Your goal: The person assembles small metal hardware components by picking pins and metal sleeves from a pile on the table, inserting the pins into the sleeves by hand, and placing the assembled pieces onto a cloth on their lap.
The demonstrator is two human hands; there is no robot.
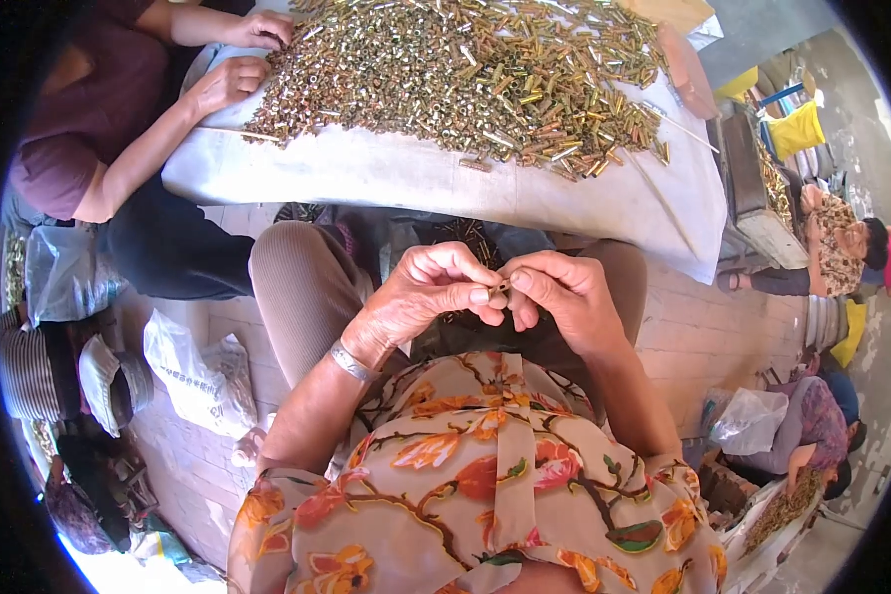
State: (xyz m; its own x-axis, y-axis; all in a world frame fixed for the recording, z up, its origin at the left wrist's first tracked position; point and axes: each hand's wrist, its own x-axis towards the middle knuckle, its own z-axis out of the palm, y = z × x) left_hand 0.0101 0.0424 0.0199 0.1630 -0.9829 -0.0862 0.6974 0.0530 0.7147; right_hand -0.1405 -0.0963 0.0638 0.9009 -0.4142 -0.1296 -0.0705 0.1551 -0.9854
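My left hand point(434, 289) and my right hand point(564, 295) meet over my lap, fingertips together. Thumbs and forefingers of both pinch a tiny metal piece, mostly hidden by the fingers; its exact kind cannot be made out. Between my knees, below the hands, a dark container or bag holds several slender metal parts point(473, 240). Ahead, a heap of small brass-coloured metal parts point(445, 84), short rings at left and longer sleeve-like pieces at right, covers much of the table with its pale cloth point(267, 173).
At the table's left, a co-worker's hands point(233, 84) touch the heap's edge. A thin stick point(678, 127) and a pinkish block point(685, 74) lie at its right. White plastic bags point(200, 381) rest on the brick floor to my left. Other people point(841, 243) sit by metal-part piles at right.
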